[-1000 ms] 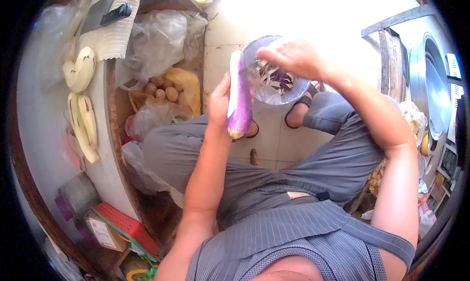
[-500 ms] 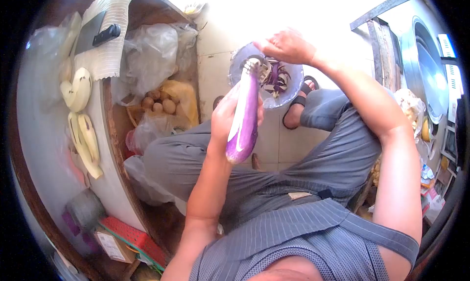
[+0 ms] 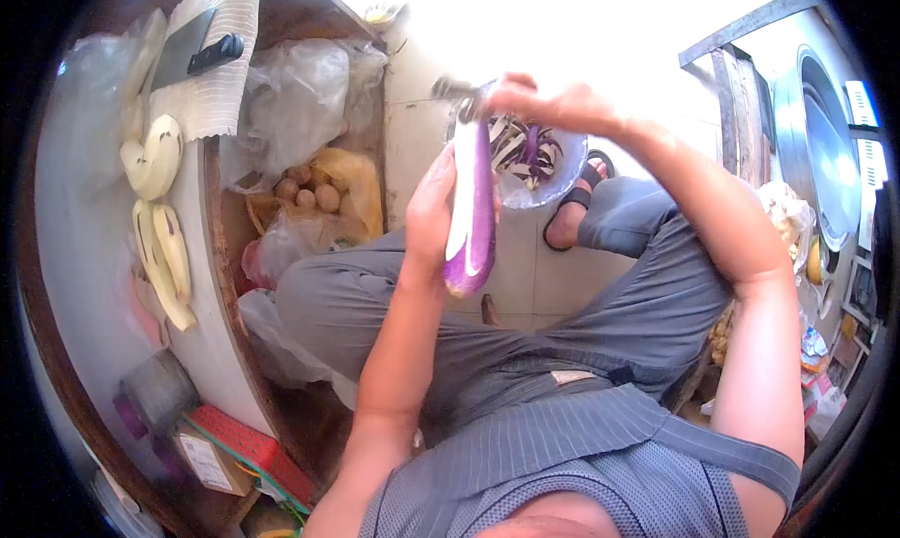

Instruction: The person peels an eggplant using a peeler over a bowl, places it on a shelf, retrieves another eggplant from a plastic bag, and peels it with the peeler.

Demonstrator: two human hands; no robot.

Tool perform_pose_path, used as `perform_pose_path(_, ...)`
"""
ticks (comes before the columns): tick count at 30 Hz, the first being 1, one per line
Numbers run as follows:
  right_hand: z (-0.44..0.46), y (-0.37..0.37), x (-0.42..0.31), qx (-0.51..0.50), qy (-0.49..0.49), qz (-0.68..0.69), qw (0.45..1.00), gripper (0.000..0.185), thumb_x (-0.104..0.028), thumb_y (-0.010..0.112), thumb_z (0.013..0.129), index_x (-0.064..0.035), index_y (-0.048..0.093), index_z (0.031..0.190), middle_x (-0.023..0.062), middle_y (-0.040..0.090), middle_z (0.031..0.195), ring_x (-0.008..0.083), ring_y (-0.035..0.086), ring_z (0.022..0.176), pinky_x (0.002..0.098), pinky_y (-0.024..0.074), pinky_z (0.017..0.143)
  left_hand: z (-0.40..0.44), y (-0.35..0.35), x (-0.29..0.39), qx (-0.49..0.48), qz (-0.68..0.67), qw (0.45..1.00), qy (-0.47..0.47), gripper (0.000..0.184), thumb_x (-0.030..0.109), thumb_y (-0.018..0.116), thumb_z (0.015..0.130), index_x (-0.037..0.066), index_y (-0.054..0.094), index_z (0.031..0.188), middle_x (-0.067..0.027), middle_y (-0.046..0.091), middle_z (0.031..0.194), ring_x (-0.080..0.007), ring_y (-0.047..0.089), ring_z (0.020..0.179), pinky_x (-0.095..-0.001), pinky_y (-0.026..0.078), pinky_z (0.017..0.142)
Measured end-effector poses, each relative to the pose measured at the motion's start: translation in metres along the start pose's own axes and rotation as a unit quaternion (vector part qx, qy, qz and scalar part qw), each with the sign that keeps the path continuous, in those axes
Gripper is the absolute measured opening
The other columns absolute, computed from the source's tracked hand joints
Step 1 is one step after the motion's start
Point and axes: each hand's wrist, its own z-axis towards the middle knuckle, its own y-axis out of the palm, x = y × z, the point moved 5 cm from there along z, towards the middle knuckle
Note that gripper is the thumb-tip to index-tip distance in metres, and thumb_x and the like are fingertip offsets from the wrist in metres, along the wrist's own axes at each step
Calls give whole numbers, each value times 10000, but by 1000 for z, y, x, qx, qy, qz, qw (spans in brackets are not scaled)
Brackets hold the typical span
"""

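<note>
A purple eggplant [image 3: 481, 210] with a pale peeled strip along its side lies in my left hand [image 3: 431, 205], fingers wrapped round it from the left. My right hand [image 3: 544, 102] is closed on a peeler [image 3: 469, 99], blurred by motion, at the eggplant's far end. Below and behind them a bowl [image 3: 574, 168] lined with clear plastic holds purple and white peel strips [image 3: 530, 154].
On the left shelf [image 3: 208, 351] lie peeled eggplants [image 3: 155, 158] and a black-handled knife [image 3: 216, 53] on a cloth [image 3: 220, 97]. Under it, a yellow bag [image 3: 361, 196] holds round brown items. Large metal basins [image 3: 816, 154] stand at the right. A red basket [image 3: 248, 440] is lower left.
My right hand has moved left to the eggplant's far end with the peeler. The eggplant has swung more upright in view and sits lower than a second ago.
</note>
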Motion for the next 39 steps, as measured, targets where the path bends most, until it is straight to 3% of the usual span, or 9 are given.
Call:
perform_pose_path(11,-5,40,-5,-1,-20,-41,999,716,-595,743,808,37,557,1088,131,599,995,185,592,868,334,495,732,5,4,-3,62,94,992,53,364,275,387,1051,-2,567,1206,-84,646,881,-135,620,678,-259,508,608)
perform_pose_path(17,1,26,19,19,58,71,996,342,-326,714,889,-12,654,1009,24,603,766,87,542,718,274,473,654,10,-20,-8,103,-3,994,24,429,320,335,1077,-13,573,1207,-135,680,936,-201,671,750,-305,564,660)
perform_pose_path(23,8,11,48,39,73,-232,969,504,-532,549,960,-54,682,1047,140,702,843,284,671,741,395,506,687,13,-34,-9,8,-181,983,-40,512,392,321,1076,-14,533,1304,-194,660,1083,-251,684,828,-346,593,649)
perform_pose_path(26,0,4,12,77,-154,-279,945,374,-451,480,997,-163,717,1030,99,683,753,322,661,653,451,518,616,16,-43,-14,12,-172,983,-59,494,414,337,1070,3,571,1215,-184,672,1021,-256,687,768,-336,585,589)
perform_pose_path(28,-9,17,-11,95,-241,-329,908,363,-418,510,982,-124,715,926,103,661,705,316,656,661,457,501,632,16,-41,-19,5,-173,981,-85,498,430,346,1066,9,593,1167,-183,677,1014,-267,691,745,-340,581,574)
perform_pose_path(33,-27,46,-64,91,-343,-279,892,388,-312,566,941,-100,635,623,72,607,616,280,616,618,443,461,595,12,-30,-20,56,-137,985,-86,458,405,378,1063,4,598,1081,-147,658,862,-250,676,678,-335,566,551)
perform_pose_path(34,-24,46,-57,94,-355,-284,886,352,-294,557,948,-100,652,671,69,605,614,258,615,595,414,468,548,5,-14,-13,126,-132,980,-84,451,393,371,1064,2,595,1074,-141,642,816,-243,649,640,-338,542,527)
perform_pose_path(37,-11,37,-29,98,-316,-376,865,232,-253,558,955,-109,680,820,51,607,613,226,615,553,377,465,479,4,-11,-12,55,-133,986,-85,446,382,359,1065,1,591,1077,-156,632,819,-243,619,611,-332,510,505)
perform_pose_path(39,-2,10,0,158,-329,-510,779,221,-185,574,940,-145,628,1151,37,621,636,207,632,533,343,461,418,-5,-3,-6,50,-88,992,-75,473,381,343,1066,-30,576,1063,-170,615,816,-232,576,567,-323,477,485)
